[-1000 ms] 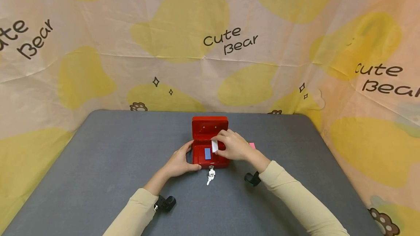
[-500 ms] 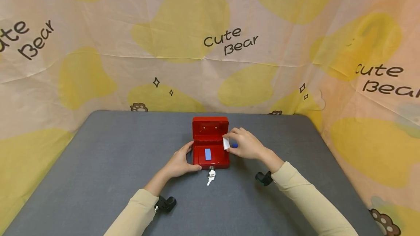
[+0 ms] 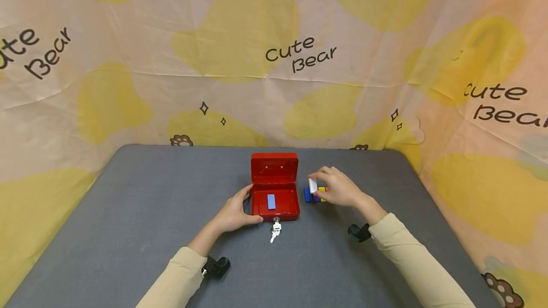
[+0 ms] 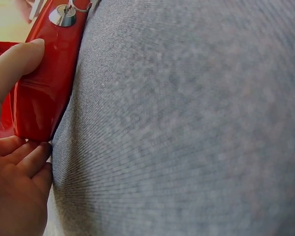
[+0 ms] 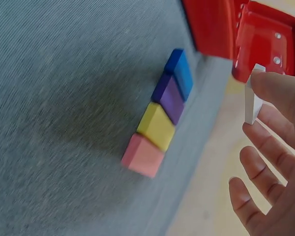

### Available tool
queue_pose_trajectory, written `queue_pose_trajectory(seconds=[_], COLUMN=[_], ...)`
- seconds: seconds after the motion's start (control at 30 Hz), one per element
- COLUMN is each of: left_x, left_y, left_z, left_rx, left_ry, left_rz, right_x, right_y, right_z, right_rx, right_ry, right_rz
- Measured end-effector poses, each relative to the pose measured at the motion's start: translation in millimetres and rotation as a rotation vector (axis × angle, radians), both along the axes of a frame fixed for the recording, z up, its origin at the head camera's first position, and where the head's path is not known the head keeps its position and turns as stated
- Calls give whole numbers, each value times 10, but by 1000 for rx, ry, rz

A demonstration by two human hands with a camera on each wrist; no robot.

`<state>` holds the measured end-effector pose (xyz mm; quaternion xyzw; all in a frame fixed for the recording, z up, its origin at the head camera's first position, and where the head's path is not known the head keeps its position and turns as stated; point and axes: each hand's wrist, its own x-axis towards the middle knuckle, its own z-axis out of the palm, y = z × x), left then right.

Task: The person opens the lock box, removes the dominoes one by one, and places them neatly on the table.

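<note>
An open red cash box stands on the table with its lid raised at the back. My left hand grips its left front corner, thumb on the front face and fingers along the side. One light blue domino block is in the box. Right of the box, my right hand pinches a white domino block between thumb and fingers. Below it on the table lies a row of blocks: blue, purple, yellow and pink.
Keys hang from the lock on the front of the box. The grey table meets a printed cloth backdrop behind it. Black wrist cameras sit under both forearms.
My right hand has moved right with the white block, from inside the box to above the row of blocks. The left hand and the box have stayed put.
</note>
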<state>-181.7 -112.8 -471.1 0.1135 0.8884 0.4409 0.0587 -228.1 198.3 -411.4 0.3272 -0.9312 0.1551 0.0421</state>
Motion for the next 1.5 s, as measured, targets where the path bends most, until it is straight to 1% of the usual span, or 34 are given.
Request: queue_pose_trajectory(seconds=[0.33, 0.57, 0.8, 1.1, 1.37, 1.5], left_x=[14, 16, 19, 19, 15, 15], left_y=[0, 5, 11, 11, 5, 5], left_z=[14, 9, 19, 27, 7, 3], left_rx=[7, 0, 8, 3, 1, -2], left_ry=[-13, 0, -3, -4, 6, 6], left_rz=[2, -1, 0, -1, -3, -3], right_x=[-6, -9, -12, -23, -17, -6], right_y=[236, 383, 510, 629, 685, 688], right_z=[-98, -171, -238, -302, -365, -392], right_rx=[-10, -15, 2, 14, 32, 48], right_ry=[24, -14, -4, -3, 18, 0], right_rz=[-1, -29, -45, -71, -83, -89])
